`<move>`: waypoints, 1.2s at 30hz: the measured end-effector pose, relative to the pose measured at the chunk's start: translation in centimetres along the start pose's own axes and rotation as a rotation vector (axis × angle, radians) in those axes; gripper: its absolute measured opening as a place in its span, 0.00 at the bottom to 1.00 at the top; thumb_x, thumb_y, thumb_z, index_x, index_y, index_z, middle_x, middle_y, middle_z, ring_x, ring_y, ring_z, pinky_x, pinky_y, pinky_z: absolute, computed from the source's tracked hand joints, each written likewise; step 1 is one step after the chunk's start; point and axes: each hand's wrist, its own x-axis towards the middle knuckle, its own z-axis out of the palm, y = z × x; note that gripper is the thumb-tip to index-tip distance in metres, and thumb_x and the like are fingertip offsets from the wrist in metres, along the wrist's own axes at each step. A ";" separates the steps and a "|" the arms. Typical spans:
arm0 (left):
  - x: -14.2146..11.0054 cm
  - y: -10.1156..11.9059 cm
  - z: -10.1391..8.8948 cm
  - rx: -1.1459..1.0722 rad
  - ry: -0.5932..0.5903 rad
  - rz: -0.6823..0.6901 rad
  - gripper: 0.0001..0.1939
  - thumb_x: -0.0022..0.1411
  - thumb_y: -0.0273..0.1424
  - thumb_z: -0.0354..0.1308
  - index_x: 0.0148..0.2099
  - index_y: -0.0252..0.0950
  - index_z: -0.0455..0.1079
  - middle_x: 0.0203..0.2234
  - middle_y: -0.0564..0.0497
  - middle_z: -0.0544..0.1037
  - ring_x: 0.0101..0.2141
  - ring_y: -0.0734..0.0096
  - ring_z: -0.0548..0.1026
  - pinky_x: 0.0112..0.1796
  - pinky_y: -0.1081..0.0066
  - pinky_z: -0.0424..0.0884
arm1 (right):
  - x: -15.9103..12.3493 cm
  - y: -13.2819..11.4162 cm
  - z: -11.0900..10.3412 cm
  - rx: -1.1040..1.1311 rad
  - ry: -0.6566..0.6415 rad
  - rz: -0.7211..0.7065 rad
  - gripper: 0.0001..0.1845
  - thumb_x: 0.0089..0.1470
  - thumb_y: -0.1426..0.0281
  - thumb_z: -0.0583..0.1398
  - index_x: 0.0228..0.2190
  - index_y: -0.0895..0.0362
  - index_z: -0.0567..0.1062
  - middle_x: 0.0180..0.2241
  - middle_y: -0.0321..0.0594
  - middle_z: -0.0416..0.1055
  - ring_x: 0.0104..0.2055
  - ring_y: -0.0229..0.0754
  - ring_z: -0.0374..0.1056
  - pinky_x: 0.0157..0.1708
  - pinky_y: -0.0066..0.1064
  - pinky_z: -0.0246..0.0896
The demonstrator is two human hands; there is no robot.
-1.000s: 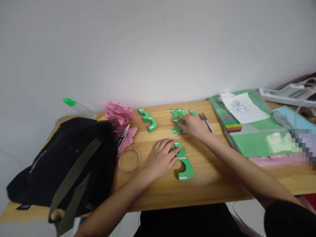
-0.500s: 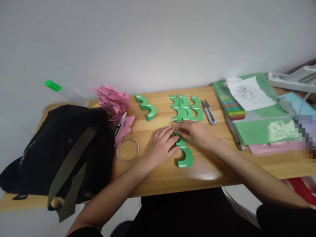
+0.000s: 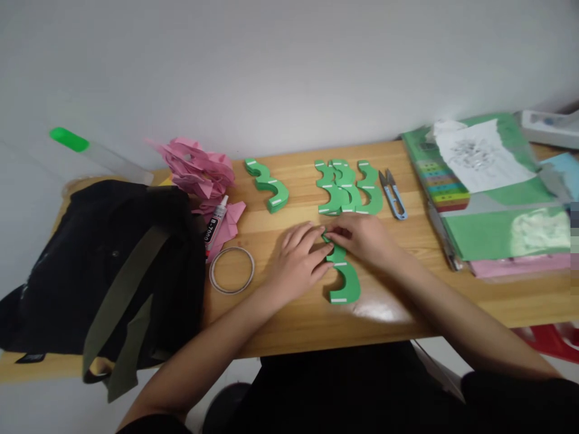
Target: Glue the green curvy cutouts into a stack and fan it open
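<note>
A green wavy paper cutout, seemingly a thick stack with white strips on its face, lies under my hands near the middle of the table. My left hand holds its left side, fingertips and thumb pressing on the upper part. At the upper end, my right hand is closed in a pinch; the fingers hide what exactly lies between them. Beyond my hands lie several similar green cutouts, partly overlapping, and another green cutout stands apart to the left.
Blue-handled thread snips lie right of the cutouts. A tape roll, a glue tube and crumpled pink paper are on the left, beside a black bag. Green folders with a white paper sheet cover the right side.
The camera view has shifted slightly, so the items on the table appear displaced. Both hands stay at the same cutout with nearly the same grip.
</note>
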 end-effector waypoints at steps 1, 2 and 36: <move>0.0 0.0 0.0 -0.008 0.002 -0.005 0.14 0.65 0.39 0.56 0.46 0.38 0.76 0.55 0.44 0.71 0.58 0.53 0.63 0.56 0.49 0.62 | -0.1 0.0 0.1 -0.012 0.018 -0.007 0.05 0.53 0.72 0.60 0.28 0.57 0.77 0.27 0.40 0.74 0.29 0.39 0.67 0.30 0.27 0.56; 0.0 0.0 0.0 -0.015 0.005 -0.010 0.14 0.65 0.39 0.56 0.46 0.38 0.76 0.55 0.44 0.71 0.58 0.53 0.62 0.56 0.49 0.62 | -0.1 -0.1 0.2 -0.023 0.036 -0.011 0.05 0.53 0.72 0.60 0.28 0.58 0.77 0.27 0.40 0.74 0.29 0.39 0.67 0.30 0.27 0.56; 0.0 -0.3 0.2 -0.102 0.001 -0.052 0.13 0.63 0.38 0.58 0.47 0.40 0.75 0.56 0.45 0.70 0.59 0.53 0.61 0.57 0.49 0.61 | -0.5 0.3 -1.0 0.073 0.029 -0.101 0.07 0.52 0.72 0.58 0.27 0.58 0.77 0.26 0.41 0.75 0.27 0.38 0.68 0.29 0.28 0.58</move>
